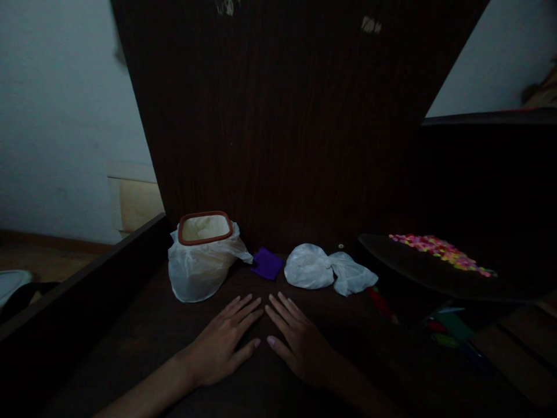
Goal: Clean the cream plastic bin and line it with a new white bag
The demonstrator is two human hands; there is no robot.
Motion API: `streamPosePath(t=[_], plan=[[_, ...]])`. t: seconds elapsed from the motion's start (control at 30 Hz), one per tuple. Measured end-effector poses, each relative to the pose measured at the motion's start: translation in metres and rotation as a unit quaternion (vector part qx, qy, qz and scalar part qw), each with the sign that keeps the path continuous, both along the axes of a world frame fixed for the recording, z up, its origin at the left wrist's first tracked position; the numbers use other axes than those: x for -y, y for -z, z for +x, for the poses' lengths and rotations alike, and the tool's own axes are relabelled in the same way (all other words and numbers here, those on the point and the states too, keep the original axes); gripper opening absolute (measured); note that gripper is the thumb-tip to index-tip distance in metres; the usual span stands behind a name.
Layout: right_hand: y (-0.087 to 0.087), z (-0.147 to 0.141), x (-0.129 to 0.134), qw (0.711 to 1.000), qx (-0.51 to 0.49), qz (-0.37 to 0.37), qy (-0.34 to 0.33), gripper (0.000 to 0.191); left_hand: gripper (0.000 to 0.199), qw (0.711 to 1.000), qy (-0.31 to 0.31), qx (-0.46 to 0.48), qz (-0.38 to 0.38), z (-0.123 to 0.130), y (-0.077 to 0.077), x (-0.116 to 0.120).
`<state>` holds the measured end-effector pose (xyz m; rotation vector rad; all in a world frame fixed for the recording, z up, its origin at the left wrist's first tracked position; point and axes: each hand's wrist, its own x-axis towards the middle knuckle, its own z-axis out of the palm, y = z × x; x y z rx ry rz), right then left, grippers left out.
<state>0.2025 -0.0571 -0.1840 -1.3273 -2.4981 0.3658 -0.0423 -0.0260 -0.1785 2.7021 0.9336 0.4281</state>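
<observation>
My left hand [226, 337] lies flat on the dark wooden surface [143, 348], palm down, fingers stretched out. Mirroring it, my right hand [298, 339] also rests flat, the fingertips of both close together but apart. Neither holds anything. Beyond my left hand stands a small bin [204, 242] with a reddish-brown rim, lined with a white plastic bag [195, 273] that hangs over its outside. A folded purple cloth or packet [266, 263] lies just past my fingertips. Ahead of my right hand is a knotted white plastic bag [308, 267]; its contents are hidden.
A dark curved shelf [391, 267] at the right carries a heap of pink, red and yellow small pieces [444, 253]. Below it are red and green items [452, 328], hard to make out. A tall dark panel [282, 128] rises behind; a raised edge [87, 273] runs along the left.
</observation>
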Motion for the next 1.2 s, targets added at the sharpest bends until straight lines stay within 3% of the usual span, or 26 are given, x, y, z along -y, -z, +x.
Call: streamPosePath(t=[1.2], plan=[[-0.006,0.009,0.006,0.998,0.039,-0.042,-0.003,0.061,0.064,0.999,0.023,-0.034,-0.011,-0.012,-0.005,0.005]])
